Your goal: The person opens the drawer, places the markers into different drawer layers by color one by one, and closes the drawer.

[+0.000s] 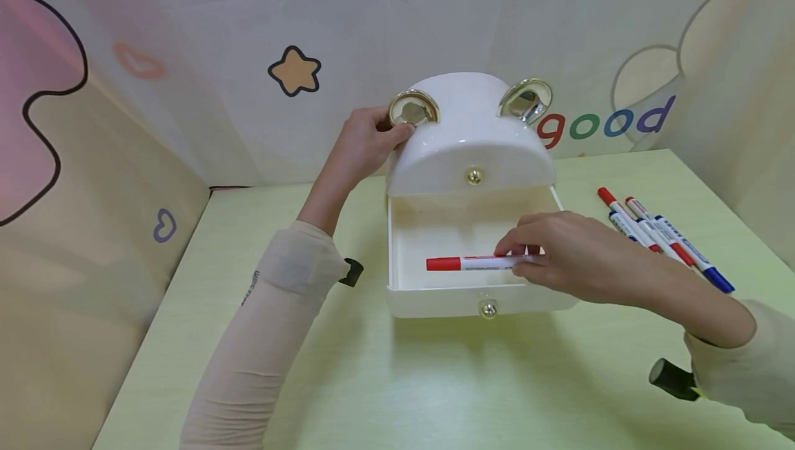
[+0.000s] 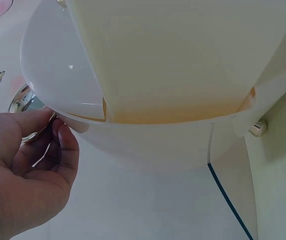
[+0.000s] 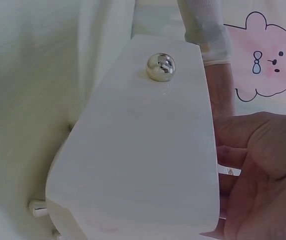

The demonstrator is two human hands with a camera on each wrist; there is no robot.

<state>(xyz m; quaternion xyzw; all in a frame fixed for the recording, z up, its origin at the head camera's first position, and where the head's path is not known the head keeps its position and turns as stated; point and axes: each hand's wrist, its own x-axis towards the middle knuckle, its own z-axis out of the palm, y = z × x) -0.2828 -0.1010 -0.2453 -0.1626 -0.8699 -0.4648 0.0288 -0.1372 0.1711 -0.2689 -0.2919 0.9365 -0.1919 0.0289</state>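
A white rounded storage box with gold-rimmed ears stands on the table, its lower drawer pulled out toward me. My left hand grips the left ear, thumb in front; the left wrist view has the same hand beside the box, below the drawer's underside. Over the drawer, my right hand pinches a red-capped marker by its right end, cap pointing left. In the right wrist view the drawer front with its gold knob hides the marker and some fingertips.
Several red and blue markers lie in a loose bunch on the table, right of the box. The upper drawer, with a gold knob, is closed. Behind the box hangs a printed cloth backdrop.
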